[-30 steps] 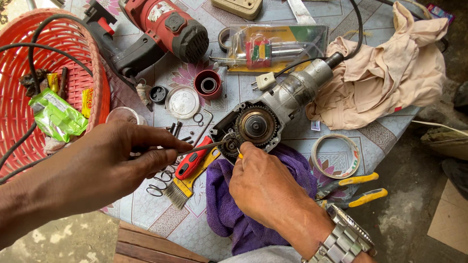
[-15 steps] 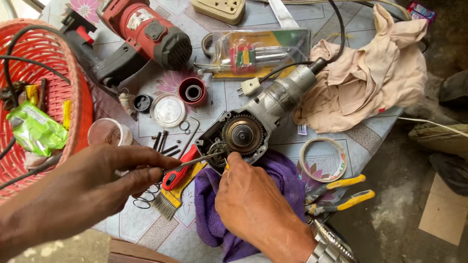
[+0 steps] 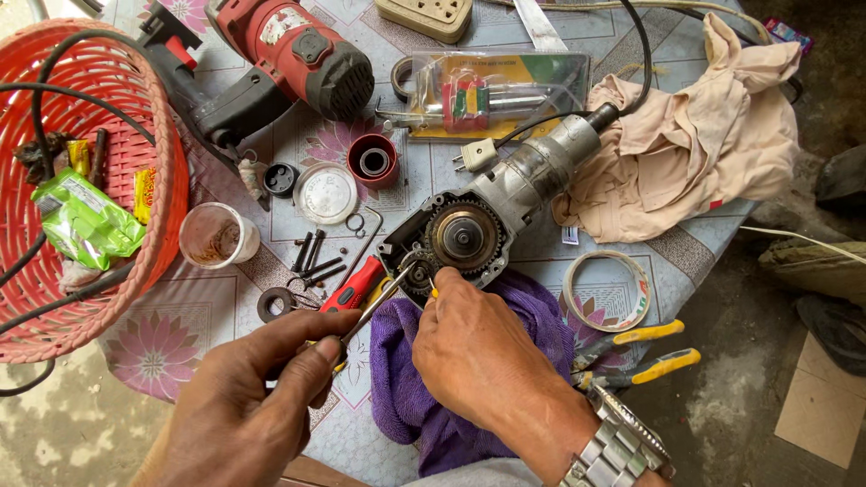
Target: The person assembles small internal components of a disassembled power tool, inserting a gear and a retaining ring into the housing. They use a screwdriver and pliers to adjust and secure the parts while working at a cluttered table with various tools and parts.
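Carefully gripping thin metal tweezers (image 3: 383, 302) in left hand (image 3: 248, 406), right hand (image 3: 478, 347) pinching yellow-tipped tool (image 3: 433, 290), to reach grey opened grinder gearbox (image 3: 451, 242).

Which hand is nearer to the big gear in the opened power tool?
Right. The right hand sits just below the big gear; the left hand is farther, down-left, reaching it only with a thin metal tool.

Soft even daylight, sharp focus, faint shadows
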